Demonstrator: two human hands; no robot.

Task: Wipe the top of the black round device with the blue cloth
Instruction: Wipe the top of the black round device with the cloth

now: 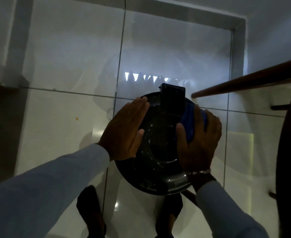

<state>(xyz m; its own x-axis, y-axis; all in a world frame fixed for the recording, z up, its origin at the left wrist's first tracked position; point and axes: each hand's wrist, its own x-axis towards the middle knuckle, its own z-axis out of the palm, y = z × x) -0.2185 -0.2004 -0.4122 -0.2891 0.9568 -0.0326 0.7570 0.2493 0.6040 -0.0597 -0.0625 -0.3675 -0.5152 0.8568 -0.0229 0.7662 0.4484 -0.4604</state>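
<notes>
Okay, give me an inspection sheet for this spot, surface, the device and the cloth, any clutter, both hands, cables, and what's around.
Surface: glossy white tiled floor with dark grout lines, dim light and reflections.
Job's things: black round device, shiny top, held above the floor; blue cloth pressed on its right side.
Clutter: small orange speck on a tile.
Hands: left hand flat, fingers straight, against the device's left edge; right hand pressing the cloth down, bracelet at the wrist.
Cables: nothing seen.
Surroundings: dark wooden furniture rail at right; the person's shoes below.
</notes>
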